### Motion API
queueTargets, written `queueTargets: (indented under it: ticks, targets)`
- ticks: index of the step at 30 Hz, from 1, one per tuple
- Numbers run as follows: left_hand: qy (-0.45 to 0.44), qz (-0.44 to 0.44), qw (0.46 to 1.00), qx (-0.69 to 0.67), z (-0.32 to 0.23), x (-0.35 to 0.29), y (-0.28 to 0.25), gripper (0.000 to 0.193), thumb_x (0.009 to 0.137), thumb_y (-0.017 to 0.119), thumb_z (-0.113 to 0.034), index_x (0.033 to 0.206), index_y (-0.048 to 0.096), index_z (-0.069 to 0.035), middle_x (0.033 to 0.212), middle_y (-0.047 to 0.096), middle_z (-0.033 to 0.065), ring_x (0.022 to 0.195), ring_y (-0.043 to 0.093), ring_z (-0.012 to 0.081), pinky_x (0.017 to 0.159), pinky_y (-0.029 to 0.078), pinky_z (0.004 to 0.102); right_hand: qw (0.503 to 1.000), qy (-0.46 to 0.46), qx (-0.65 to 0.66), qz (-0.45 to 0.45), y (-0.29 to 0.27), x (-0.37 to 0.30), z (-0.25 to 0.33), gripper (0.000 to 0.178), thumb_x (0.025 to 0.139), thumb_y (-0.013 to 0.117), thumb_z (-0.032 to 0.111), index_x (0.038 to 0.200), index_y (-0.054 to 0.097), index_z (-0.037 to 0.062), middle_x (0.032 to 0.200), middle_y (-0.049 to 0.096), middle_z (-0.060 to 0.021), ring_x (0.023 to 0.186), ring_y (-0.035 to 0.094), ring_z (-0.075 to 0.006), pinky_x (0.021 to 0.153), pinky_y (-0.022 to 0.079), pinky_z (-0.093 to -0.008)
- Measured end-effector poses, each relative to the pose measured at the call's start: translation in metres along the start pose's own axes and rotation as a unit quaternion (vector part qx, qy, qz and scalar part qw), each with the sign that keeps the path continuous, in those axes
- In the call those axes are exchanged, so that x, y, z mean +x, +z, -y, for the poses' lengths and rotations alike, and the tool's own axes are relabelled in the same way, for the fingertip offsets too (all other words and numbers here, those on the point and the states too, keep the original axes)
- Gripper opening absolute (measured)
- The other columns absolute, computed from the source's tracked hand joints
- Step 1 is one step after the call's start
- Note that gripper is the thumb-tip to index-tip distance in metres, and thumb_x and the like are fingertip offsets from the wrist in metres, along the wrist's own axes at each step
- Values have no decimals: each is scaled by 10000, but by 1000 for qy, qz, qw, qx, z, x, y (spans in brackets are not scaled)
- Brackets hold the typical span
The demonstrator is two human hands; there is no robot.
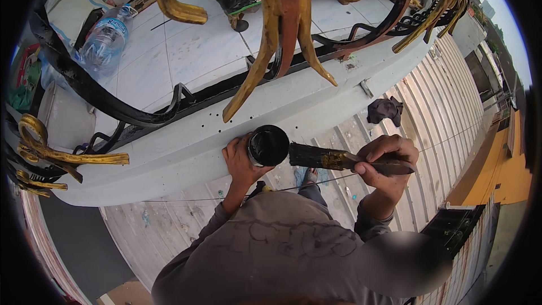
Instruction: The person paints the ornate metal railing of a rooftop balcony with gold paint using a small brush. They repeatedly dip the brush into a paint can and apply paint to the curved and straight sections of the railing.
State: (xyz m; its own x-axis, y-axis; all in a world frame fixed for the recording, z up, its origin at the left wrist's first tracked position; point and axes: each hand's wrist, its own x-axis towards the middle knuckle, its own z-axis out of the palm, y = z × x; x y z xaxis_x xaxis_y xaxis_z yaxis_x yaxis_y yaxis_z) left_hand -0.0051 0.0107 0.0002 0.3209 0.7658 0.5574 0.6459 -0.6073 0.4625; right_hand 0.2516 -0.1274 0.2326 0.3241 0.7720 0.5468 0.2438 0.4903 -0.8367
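My left hand (239, 161) is closed round the side of a small can of black paint (267, 146), beside the pale ledge. The can's dark inside faces up. In my right hand (390, 157) is a wide paintbrush (322, 157), its handle pinched between thumb and fingers. The bristles are coated black and point left, level with the can and just right of its rim. Ahead of both hands rises an iron railing with gold-painted scrolls (255, 73). Its curved bars (107, 93) are glossy black, and a few parts are reddish brown.
A pale ledge (169, 161) curves under the railing. Behind the bars, a large clear plastic bottle (105, 39) and a sack (70, 8) lie on the tiled floor (186, 45). A dark cloth (385, 111) rests on the corrugated roof (429, 141) below. A thin cable crosses beneath my hands.
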Motion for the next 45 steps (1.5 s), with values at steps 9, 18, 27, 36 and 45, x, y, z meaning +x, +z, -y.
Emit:
queueTargets:
  ticks: [9,18,27,36,45]
  targets:
    - [32,-21,999,5,2,1,5,1005,462,970,-573,1255,614,-69,1196,622,69,1190,505,317,959,385,483,963,47,-234,124,58,0,-35,173,812,851,112,900,737,16,801,757,-91,682,745,-189,618,549,-268]
    - [22,-15,1000,-3,3,1,2,1050,555,827,-762,1326,617,-81,1289,661,19,1196,531,291,977,359,462,851,-10,-413,326,100,24,-64,199,796,815,257,916,747,114,735,703,-57,712,700,-286,650,538,-402]
    - [25,-16,1000,-5,2,1,1,1036,572,825,-740,1329,603,-68,1298,659,24,1203,530,298,975,361,470,815,-34,-455,357,110,26,-78,172,808,799,268,903,755,132,716,685,-60,735,695,-303,658,529,-423]
    - [32,-28,999,5,3,0,3,1037,590,791,-780,1314,613,-60,1281,660,44,1183,533,306,960,361,469,860,-38,-402,313,96,32,-61,153,810,774,264,818,712,125,712,667,-73,720,684,-294,628,516,-414]
    - [43,-45,998,-13,1,4,6,1061,568,815,-777,1308,617,-43,1261,659,70,1187,531,308,977,357,477,895,-30,-356,266,80,31,-40,148,804,842,187,904,788,92,728,715,-41,661,716,-203,591,536,-306]
